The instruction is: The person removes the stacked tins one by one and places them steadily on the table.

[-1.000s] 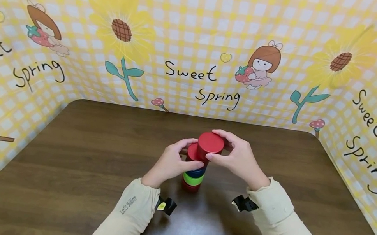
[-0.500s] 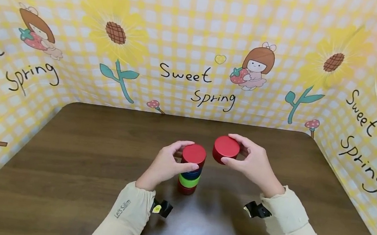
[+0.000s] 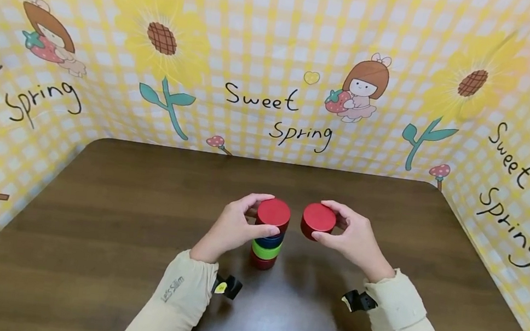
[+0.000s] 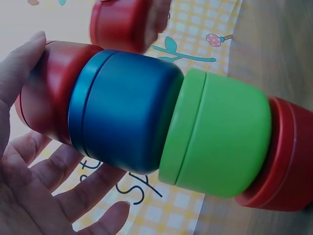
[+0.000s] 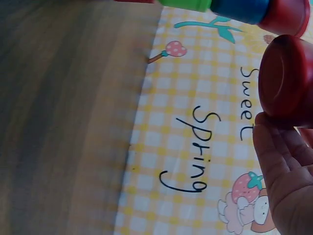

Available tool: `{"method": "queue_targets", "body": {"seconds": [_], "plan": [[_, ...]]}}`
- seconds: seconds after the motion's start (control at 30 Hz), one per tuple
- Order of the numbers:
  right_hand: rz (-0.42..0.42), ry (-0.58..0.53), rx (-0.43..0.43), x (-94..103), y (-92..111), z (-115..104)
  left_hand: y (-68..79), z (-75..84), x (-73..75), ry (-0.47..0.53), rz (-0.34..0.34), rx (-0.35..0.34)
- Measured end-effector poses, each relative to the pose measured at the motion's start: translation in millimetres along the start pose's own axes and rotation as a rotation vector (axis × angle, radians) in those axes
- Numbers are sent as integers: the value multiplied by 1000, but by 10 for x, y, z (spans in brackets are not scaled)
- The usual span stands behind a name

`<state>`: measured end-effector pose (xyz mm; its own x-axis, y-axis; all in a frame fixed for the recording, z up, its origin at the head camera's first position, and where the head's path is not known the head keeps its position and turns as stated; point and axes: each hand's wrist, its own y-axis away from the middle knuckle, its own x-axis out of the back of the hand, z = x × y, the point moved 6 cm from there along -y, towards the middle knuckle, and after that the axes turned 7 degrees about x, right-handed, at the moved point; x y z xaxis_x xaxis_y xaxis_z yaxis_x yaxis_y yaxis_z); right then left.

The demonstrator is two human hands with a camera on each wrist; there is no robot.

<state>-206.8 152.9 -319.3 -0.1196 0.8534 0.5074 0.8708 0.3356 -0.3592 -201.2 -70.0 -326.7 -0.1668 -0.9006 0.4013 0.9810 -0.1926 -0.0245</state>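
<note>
Several small round lidded tins stand in an upright stack on the table. From the bottom up they are a red tin [image 3: 262,263], a green tin [image 4: 215,132], a blue tin [image 4: 127,110] and a red top tin [image 3: 273,212]. My left hand [image 3: 231,229] grips the top tin between thumb and fingers; its lower fingers spread beside the stack in the left wrist view. Just right of the stack, my right hand [image 3: 358,242] holds another red tin [image 3: 318,219] in the air, apart from the stack. Its underside [image 5: 279,78] shows in the right wrist view.
A brown wooden table [image 3: 101,245] lies under the stack. Yellow checked cloth [image 3: 271,34] with printed flowers and lettering walls in the back and both sides. Black wrist devices sit at both cuffs.
The right hand has carried its red tin from in front of the stack's top off to the right, then slightly lower. The left hand keeps its grip on the top tin.
</note>
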Motion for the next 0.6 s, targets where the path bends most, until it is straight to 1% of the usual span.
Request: {"method": "queue_targets", "body": {"seconds": [0.17,0.23,0.43,0.6], "plan": [[-13,31,3,-8,36,61,-10,48,12,-17,0,-1],[-28,45,-8,-2,61,97,-16,52,1,-15,-2,9],[-67,78,-49,33,125,220,-40,63,-60,0,-31,-1],[-153,59,-67,-87,110,329,-8,21,-2,-7,-9,21]]}}
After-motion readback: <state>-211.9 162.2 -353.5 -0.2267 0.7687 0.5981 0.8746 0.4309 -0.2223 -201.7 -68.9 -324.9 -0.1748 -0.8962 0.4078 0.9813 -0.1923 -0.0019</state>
